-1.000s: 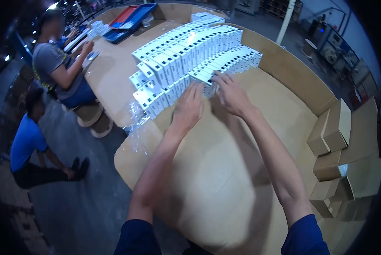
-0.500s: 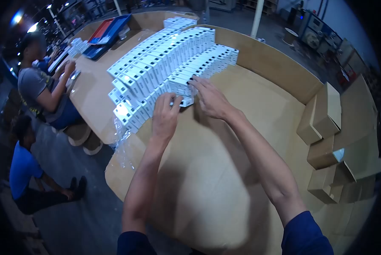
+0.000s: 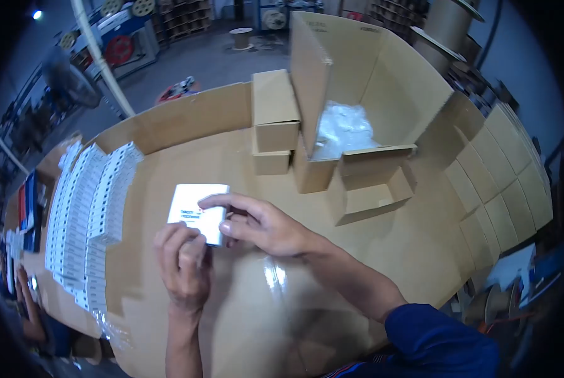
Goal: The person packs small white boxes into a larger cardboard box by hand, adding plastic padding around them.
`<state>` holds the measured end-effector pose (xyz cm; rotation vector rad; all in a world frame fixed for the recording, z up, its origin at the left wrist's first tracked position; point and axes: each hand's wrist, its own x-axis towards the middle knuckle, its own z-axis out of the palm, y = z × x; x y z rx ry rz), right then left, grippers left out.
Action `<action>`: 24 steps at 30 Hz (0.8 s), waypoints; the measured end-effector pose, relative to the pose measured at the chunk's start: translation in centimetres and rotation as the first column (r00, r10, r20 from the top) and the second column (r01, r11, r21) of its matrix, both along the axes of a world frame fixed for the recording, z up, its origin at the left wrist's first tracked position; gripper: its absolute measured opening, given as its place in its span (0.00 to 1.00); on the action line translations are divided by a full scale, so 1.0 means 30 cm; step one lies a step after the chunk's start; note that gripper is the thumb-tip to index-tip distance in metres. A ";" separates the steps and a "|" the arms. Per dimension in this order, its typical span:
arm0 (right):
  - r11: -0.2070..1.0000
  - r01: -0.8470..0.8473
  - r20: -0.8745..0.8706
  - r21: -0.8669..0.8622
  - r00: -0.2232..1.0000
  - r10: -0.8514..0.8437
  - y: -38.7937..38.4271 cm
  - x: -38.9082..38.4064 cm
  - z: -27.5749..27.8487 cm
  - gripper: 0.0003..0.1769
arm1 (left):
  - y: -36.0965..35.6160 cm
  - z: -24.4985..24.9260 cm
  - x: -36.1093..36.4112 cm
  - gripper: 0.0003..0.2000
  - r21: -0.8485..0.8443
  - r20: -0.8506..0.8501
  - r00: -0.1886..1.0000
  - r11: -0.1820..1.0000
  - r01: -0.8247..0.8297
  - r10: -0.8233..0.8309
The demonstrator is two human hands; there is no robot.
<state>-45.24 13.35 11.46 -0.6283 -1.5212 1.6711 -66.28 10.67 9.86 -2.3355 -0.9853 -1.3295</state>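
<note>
Between my two hands is a small white box (image 3: 197, 200) with dark print on its face, tilted above the table. My left hand (image 3: 186, 261) has its curled fingers at the box's lower left edge. My right hand (image 3: 260, 223) grips the right side, with the index finger across the face and the thumb near the lower corner. To the left, long rows of similar white boxes (image 3: 84, 208) stand packed together on the cardboard-covered table (image 3: 150, 327).
Brown cartons (image 3: 276, 104) are stacked at the back. A large open carton (image 3: 383, 82) holds clear plastic bags (image 3: 345, 126); a small open carton (image 3: 376, 189) stands before it. Cardboard dividers (image 3: 502, 176) lie right. A co-worker's arm (image 3: 30, 302) shows far left.
The view has swung right. My hands have left the rows of white boxes and now hold one white box over the table. The large open carton has come into view.
</note>
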 end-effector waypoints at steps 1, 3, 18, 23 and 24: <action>0.997 0.069 -0.094 0.033 0.993 -0.066 -0.028 0.056 -0.011 0.25 | -0.002 0.022 0.088 0.19 -0.013 -0.008 0.997 0.997 0.079 -0.079; 0.950 0.234 -0.040 0.206 0.972 -0.230 -0.085 0.226 0.001 0.20 | -0.003 0.068 0.260 0.15 -0.078 -0.072 0.970 0.971 0.226 -0.231; 0.333 0.285 0.247 0.899 0.299 -0.922 0.088 1.174 0.234 0.16 | 0.749 0.066 1.321 0.30 -0.838 -0.539 0.498 0.494 -0.234 -0.679; 0.350 0.279 0.241 0.894 0.359 -0.902 0.113 1.213 0.207 0.18 | 0.789 -0.189 1.359 0.38 -0.887 -0.372 0.299 0.242 -0.392 -0.879; 0.363 0.270 0.252 0.892 0.372 -0.894 0.115 1.218 0.199 0.18 | 0.761 -0.147 1.368 0.36 -0.858 -0.403 0.281 0.253 -0.448 -0.871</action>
